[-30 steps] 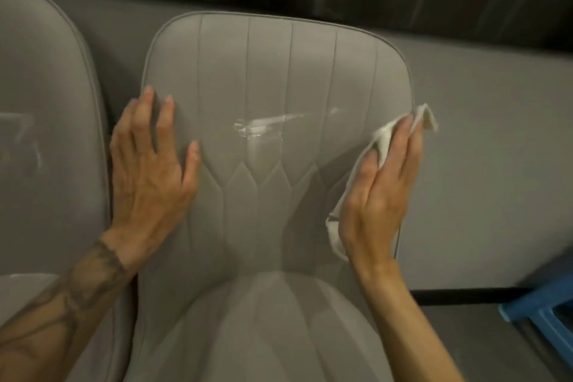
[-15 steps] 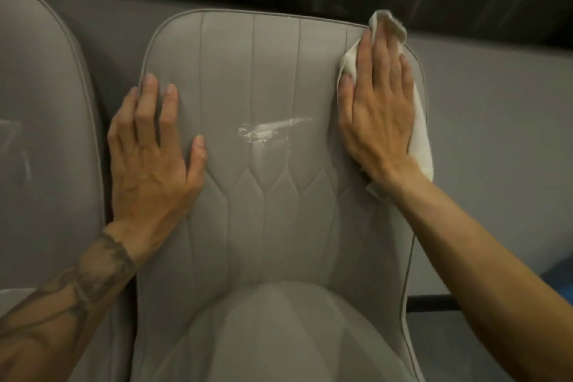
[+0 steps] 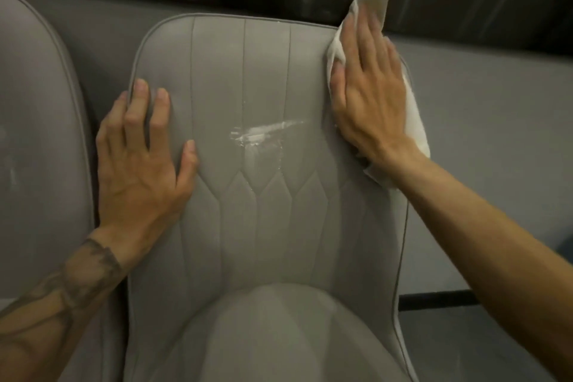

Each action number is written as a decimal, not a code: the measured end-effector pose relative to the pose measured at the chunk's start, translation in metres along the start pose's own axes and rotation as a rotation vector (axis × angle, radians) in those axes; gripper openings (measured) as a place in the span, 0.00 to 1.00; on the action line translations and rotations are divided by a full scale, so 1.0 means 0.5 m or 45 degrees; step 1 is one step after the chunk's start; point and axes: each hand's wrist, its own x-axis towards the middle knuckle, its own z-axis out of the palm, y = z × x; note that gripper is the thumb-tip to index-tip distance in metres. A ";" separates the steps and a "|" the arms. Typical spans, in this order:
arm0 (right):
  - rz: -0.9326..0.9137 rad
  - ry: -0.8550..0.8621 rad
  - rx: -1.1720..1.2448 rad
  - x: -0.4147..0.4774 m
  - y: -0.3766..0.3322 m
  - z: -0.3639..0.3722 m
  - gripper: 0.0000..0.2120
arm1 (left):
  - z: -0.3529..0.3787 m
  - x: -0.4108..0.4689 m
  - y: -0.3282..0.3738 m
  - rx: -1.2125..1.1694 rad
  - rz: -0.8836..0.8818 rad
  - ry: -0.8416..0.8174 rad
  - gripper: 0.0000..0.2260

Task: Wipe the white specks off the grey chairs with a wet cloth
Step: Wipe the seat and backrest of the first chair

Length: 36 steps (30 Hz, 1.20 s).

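Grip loose: the right hand (image 3: 369, 96) presses the cloth (image 3: 415, 121) flat-fingered, seemingly unpinched, on the chair (image 3: 263, 226); left hand (image 3: 139, 170) rests splayed.

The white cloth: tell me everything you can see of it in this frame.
The white cloth is thin, soft and crumpled, plain, without pattern; whether it is wet cannot be told. It lies over the upper right corner of the grey chair backrest, lapping past its edge. The right hand presses it flat with straight fingers. One folded end stands up beyond the fingertips; another sticks out below the wrist. It lies apart from the white smear at the backrest's middle.
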 end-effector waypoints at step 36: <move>0.151 0.103 0.109 -0.122 -0.066 0.052 0.29 | 0.007 -0.006 -0.003 -0.024 -0.011 0.014 0.30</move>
